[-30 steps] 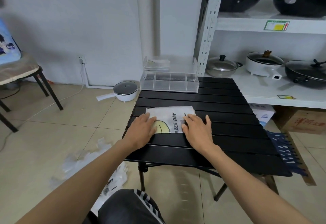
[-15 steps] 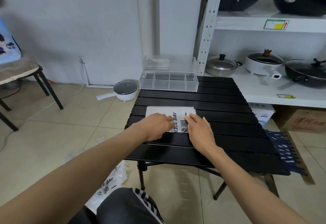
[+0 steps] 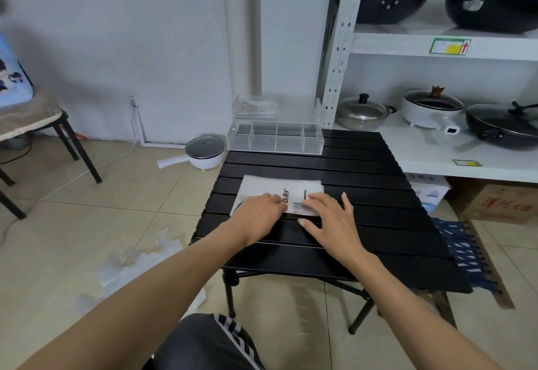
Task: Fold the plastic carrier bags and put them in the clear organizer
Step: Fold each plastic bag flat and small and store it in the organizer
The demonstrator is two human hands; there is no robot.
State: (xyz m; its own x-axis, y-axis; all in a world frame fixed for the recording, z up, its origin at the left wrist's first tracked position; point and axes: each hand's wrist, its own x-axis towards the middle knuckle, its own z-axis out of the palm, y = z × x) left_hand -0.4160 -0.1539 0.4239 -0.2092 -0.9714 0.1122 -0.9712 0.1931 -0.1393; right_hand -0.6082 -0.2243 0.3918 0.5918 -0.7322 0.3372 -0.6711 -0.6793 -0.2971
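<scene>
A white carrier bag (image 3: 270, 187) printed with "DAY" lies folded into a flat strip across the black slatted table (image 3: 364, 171). My left hand (image 3: 257, 215) lies on the bag's middle with fingers bent, fingertips pressing down beside the print. My right hand (image 3: 332, 218) rests flat with spread fingers on the bag's right end and the table. The clear organizer (image 3: 275, 139), divided into several compartments, stands at the table's far edge, apart from both hands. More crumpled plastic bags (image 3: 136, 264) lie on the floor to the left.
A white pot (image 3: 205, 151) sits on the floor left of the table. A metal shelf (image 3: 436, 148) with pans stands to the right, a chair (image 3: 35, 119) at far left. A cardboard box (image 3: 506, 203) and blue cloth (image 3: 463, 250) are beside the table's right edge.
My left hand has slid rightward along the bag from its left end to the middle, close to the right hand. The right hand has stayed on the bag's right end.
</scene>
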